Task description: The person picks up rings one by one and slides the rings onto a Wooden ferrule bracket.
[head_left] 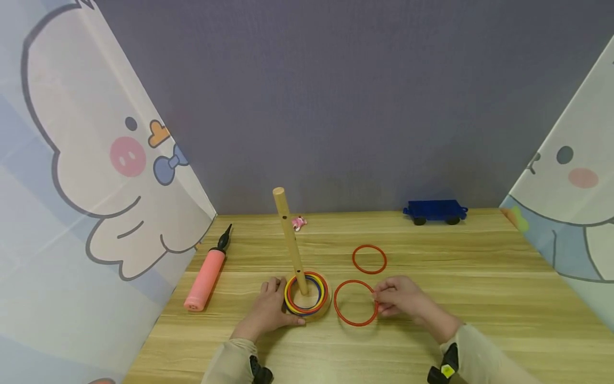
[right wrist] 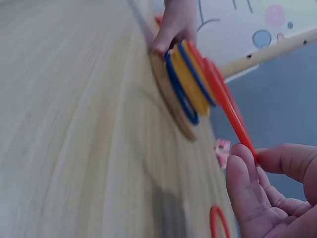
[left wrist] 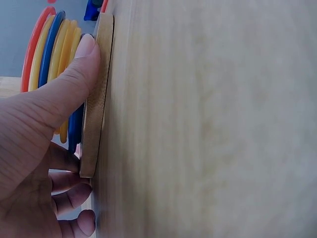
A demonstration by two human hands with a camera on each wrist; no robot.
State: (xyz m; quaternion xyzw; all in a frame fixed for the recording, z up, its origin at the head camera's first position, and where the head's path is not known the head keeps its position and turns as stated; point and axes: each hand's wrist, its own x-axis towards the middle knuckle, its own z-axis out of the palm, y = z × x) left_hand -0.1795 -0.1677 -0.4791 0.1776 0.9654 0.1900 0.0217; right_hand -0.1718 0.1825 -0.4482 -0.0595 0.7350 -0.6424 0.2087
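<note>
**2 hands at the ring stand, 1 red ring pinched**

The left hand [head_left: 269, 312] grips the round wooden base [head_left: 322, 309] of the peg stand, thumb and fingers curled round its rim; the left wrist view shows the thumb [left wrist: 74, 74] pressed on the edge of the base beside the stacked rings [left wrist: 49, 54], a detail the head view leaves small; the right hand [head_left: 400, 300] pinches the right edge of a red ring [head_left: 355, 303] lying on the table [head_left: 479, 277] just right of the base; the right wrist view shows that ring [right wrist: 233, 111] tilted up between thumb and fingertips [right wrist: 242, 163], which the head view cannot confirm; a 2nd red ring [head_left: 369, 259] lies behind, apart; only the head view shows the peg [head_left: 289, 234], leaning slightly, the pink pump [head_left: 206, 277] at left and the blue toy wagon [head_left: 435, 211] at the back.
</note>
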